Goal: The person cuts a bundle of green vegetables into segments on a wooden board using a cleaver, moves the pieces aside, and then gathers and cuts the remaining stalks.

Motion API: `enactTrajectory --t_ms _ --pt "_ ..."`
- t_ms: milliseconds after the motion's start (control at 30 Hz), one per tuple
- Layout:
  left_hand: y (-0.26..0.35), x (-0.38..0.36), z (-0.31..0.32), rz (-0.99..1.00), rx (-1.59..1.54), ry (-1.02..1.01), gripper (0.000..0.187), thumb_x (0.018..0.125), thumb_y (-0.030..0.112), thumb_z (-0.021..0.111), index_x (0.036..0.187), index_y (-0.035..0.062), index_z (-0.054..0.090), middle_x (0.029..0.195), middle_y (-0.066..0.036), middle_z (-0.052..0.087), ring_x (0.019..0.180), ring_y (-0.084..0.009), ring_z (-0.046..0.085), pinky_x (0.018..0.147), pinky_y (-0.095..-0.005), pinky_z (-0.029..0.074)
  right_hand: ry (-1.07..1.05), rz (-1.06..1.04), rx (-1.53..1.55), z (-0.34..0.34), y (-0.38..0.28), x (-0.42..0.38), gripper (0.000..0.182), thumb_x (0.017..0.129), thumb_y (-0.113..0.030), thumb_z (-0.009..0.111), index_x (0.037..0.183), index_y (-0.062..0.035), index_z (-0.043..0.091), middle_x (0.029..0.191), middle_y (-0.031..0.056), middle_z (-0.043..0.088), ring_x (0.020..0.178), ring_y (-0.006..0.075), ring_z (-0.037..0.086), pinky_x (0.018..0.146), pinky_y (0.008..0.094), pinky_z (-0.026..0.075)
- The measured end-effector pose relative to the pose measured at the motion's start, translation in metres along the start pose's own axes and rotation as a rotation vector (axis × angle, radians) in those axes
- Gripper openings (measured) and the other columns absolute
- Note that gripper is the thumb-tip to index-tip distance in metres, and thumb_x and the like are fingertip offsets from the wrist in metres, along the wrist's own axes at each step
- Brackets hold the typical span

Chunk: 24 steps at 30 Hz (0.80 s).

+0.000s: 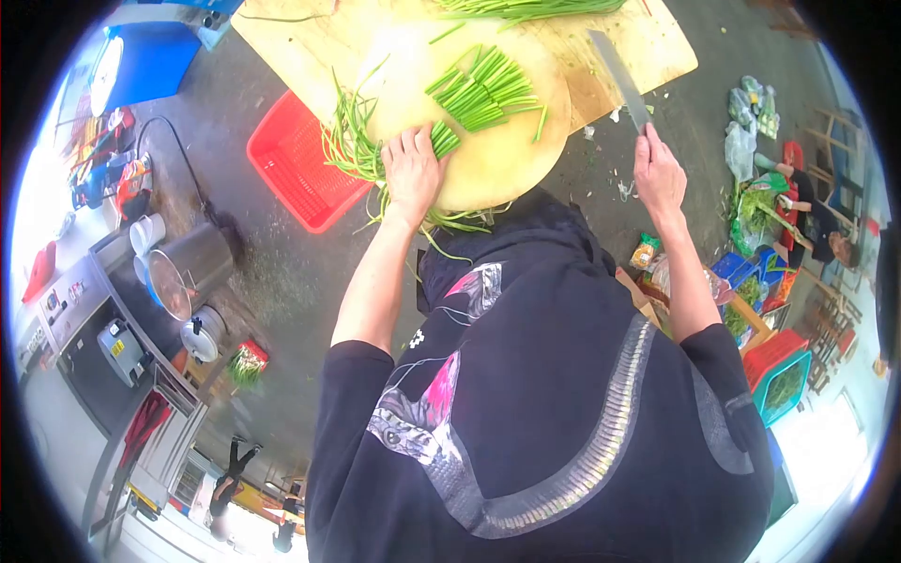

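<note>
My left hand point(413, 174) is closed over a bunch of green stalks point(445, 139), like garlic chives, pressing it on a round pale cutting board point(488, 180). Their cut ends stick out to the right of my fingers. Thin, tangled green ends point(349, 131) trail off the board's left side. A pile of cut green lengths point(483, 89) lies farther up the board. My right hand point(660, 174) grips the handle of a kitchen knife point(618, 75) off the board's right side. Its broad blade points up and away, apart from the stalks.
The round board rests on a wooden tabletop point(648, 47) with more long stalks point(535, 7) at its far edge. A red plastic basket point(300, 169) stands below left. A large metal pot point(192, 267) is farther left. Bagged greens point(755, 216) and a person point(817, 225) are at right.
</note>
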<state>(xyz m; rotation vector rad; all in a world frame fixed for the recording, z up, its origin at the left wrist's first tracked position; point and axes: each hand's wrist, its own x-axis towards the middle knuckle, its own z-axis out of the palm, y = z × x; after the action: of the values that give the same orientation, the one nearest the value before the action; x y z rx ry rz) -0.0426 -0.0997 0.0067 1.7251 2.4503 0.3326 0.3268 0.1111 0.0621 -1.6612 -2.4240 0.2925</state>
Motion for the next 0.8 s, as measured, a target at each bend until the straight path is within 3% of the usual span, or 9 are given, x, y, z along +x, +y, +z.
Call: enactTrajectory --t_ms 67,233,467,667,800 --pt "0.0 0.002 0.0 0.002 0.001 0.004 0.073 0.093 0.042 0.081 0.15 0.0051 0.054 0.134 -0.015 0.061 0.128 -0.0349 0.056 0.11 -0.0518 0.04 -0.057 0.087 -0.111 0.014 0.014 0.013 0.046 0.111 -0.04 0.055 0.146 -0.012 0.067 0.108 0.0172 0.078 0.091 0.0422 0.077 0.079 0.0528 0.061" --pt "0.0 0.0 0.0 0.005 0.01 0.006 0.073 0.091 0.04 0.085 0.147 0.0052 0.055 0.133 -0.016 0.062 0.124 -0.0371 0.057 0.108 -0.0529 0.042 -0.089 0.196 -0.043 0.057 0.011 0.037 0.059 0.108 -0.037 0.058 0.158 -0.0068 0.05 0.122 0.0252 0.072 0.11 0.0459 0.072 0.091 0.0558 0.059" --pt "0.002 0.001 -0.002 -0.012 -0.019 -0.001 0.074 0.088 0.034 0.087 0.148 0.006 0.053 0.133 -0.017 0.062 0.125 -0.0373 0.057 0.107 -0.0538 0.041 -0.064 0.228 0.116 0.095 -0.018 0.077 0.06 0.103 -0.039 0.065 0.152 -0.006 0.054 0.131 0.0257 0.07 0.116 0.0456 0.07 0.097 0.0557 0.057" --pt "0.01 0.007 -0.005 -0.033 -0.015 -0.033 0.075 0.086 0.031 0.087 0.149 0.0062 0.053 0.133 -0.016 0.062 0.126 -0.037 0.057 0.107 -0.0524 0.041 -0.05 0.144 0.103 0.102 -0.029 0.077 0.061 0.099 -0.04 0.071 0.145 -0.0029 0.057 0.127 0.0228 0.071 0.116 0.043 0.07 0.098 0.0533 0.056" --pt "0.011 0.009 -0.004 -0.04 0.02 -0.033 0.071 0.089 0.036 0.083 0.147 0.0062 0.055 0.133 -0.014 0.061 0.124 -0.0354 0.056 0.105 -0.051 0.041 -0.099 0.26 0.237 0.101 -0.056 0.083 0.065 0.097 -0.045 0.074 0.142 -0.0001 0.06 0.122 0.0204 0.072 0.112 0.0412 0.071 0.096 0.0512 0.056"
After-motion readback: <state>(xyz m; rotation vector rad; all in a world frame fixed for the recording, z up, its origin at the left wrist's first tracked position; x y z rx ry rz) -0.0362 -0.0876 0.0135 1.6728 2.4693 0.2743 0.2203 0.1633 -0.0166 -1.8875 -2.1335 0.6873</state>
